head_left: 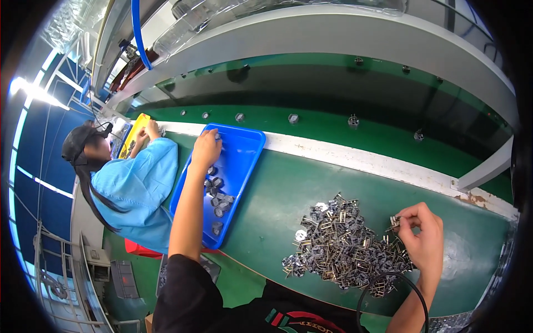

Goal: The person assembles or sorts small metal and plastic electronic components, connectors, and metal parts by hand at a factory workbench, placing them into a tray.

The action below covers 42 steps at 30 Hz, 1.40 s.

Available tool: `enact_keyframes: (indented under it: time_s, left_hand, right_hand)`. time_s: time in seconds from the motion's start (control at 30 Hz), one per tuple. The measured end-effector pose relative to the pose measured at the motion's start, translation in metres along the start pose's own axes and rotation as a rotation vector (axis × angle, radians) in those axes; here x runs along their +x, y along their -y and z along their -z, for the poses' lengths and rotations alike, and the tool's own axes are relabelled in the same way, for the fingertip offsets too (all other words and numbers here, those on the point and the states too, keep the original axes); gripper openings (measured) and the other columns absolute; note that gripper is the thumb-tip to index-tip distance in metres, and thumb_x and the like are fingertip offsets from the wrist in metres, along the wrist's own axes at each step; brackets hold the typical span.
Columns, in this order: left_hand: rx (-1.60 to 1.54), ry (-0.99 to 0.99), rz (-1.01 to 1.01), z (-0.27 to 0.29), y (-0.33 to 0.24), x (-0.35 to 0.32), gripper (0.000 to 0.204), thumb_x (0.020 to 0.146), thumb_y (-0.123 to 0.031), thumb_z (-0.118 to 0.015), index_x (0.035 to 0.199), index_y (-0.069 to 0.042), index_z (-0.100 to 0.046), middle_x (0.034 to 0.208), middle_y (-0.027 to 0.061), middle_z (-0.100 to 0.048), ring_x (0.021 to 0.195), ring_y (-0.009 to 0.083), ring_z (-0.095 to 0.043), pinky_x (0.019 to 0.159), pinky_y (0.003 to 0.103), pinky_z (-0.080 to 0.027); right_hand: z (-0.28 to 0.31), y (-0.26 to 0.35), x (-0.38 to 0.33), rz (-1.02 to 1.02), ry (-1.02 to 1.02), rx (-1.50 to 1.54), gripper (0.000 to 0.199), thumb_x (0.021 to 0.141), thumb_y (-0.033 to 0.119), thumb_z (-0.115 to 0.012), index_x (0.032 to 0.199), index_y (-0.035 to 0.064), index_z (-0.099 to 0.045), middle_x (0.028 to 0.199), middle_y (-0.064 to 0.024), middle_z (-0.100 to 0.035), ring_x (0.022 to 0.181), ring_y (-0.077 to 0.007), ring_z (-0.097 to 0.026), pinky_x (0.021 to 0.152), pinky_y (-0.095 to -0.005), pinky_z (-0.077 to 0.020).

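My left hand (207, 149) is over the far end of a blue tray (249, 158), its fingers closed round a small grey part (217, 136) that they mostly cover. Inside the tray lie several dark grey ring-shaped housings (217, 181). On the right, my right hand (423, 233) pinches a small dark component with metal pins (394, 223) between thumb and fingers. It hovers just beside a large heap of similar pinned components (347, 244) on the green tabletop (277, 194). Two white round pieces (300, 235) lie on the heap's left side.
Beyond a worn white ledge (333, 155), a green conveyor belt (322, 125) carries spaced small parts. A person in a blue top (136, 186) works at my left by a yellow tray (136, 130). A black cable (388, 275) loops near my right forearm. A grey beam (311, 33) spans above.
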<state>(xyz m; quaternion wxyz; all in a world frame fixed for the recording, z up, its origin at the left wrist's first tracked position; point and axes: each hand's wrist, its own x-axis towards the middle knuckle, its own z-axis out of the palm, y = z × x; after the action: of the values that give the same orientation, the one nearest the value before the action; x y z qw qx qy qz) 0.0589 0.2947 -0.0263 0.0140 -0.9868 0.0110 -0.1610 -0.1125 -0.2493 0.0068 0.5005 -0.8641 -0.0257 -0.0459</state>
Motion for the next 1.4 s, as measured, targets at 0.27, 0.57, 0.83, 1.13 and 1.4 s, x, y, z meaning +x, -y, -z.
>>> enact_keyframes:
  time_s: [0.27,0.57,0.83,1.13,1.4]
  left_hand:
    - [-0.258,0.075,0.196,-0.014,0.009,0.020,0.035,0.071,-0.019,-0.076,0.099,0.001,-0.072,0.098,0.0217,-0.071,0.094,0.0345,-0.069,0.086,0.041,-0.054]
    - [-1.164,0.045,0.169,0.074,-0.161,-0.023,0.022,0.086,-0.004,-0.070,0.107,0.001,-0.071,0.093,0.0083,-0.072,0.074,0.0120,-0.065,0.069,0.026,-0.052]
    - [-2.109,0.926,0.144,0.073,-0.303,-0.087,0.035,0.091,0.006,-0.064,0.125,0.009,-0.061,0.108,0.0228,-0.070,0.096,0.0274,-0.072,0.086,0.035,-0.061]
    - [-2.162,1.054,0.183,0.059,-0.310,-0.109,0.035,0.091,0.006,-0.065,0.126,0.007,-0.061,0.109,0.0205,-0.070,0.097,0.0250,-0.071,0.086,0.035,-0.061]
    - [-2.253,1.082,0.197,0.056,-0.308,-0.114,0.030,0.091,0.004,-0.066,0.122,0.007,-0.064,0.107,0.0191,-0.071,0.093,0.0228,-0.072,0.082,0.033,-0.062]
  right_hand:
    - [0.006,-0.009,0.012,0.147,0.039,0.052,0.034,0.077,-0.011,-0.058,0.106,0.0042,-0.069,0.085,-0.0059,-0.056,0.071,-0.0141,-0.056,0.063,-0.0263,-0.0455]
    - [0.007,-0.019,0.012,-0.172,0.123,0.642,0.016,0.090,-0.008,-0.062,0.103,-0.0035,-0.069,0.092,-0.0022,-0.058,0.076,-0.0088,-0.061,0.066,-0.0214,-0.0479]
    - [-0.004,0.007,0.002,-0.149,0.106,0.825,0.014,0.090,-0.006,-0.065,0.104,-0.0055,-0.068,0.088,-0.0076,-0.067,0.081,-0.0138,-0.068,0.067,-0.0232,-0.0533]
    - [-0.023,0.017,-0.002,0.342,-0.136,0.227,0.020,0.074,-0.009,-0.075,0.090,0.0031,-0.073,0.088,-0.0080,-0.066,0.075,-0.0185,-0.066,0.060,-0.0278,-0.0520]
    - [-0.033,0.021,-0.001,0.473,-0.194,0.096,0.021,0.071,-0.006,-0.079,0.089,0.0027,-0.073,0.084,-0.0079,-0.065,0.067,-0.0189,-0.062,0.054,-0.0289,-0.0487]
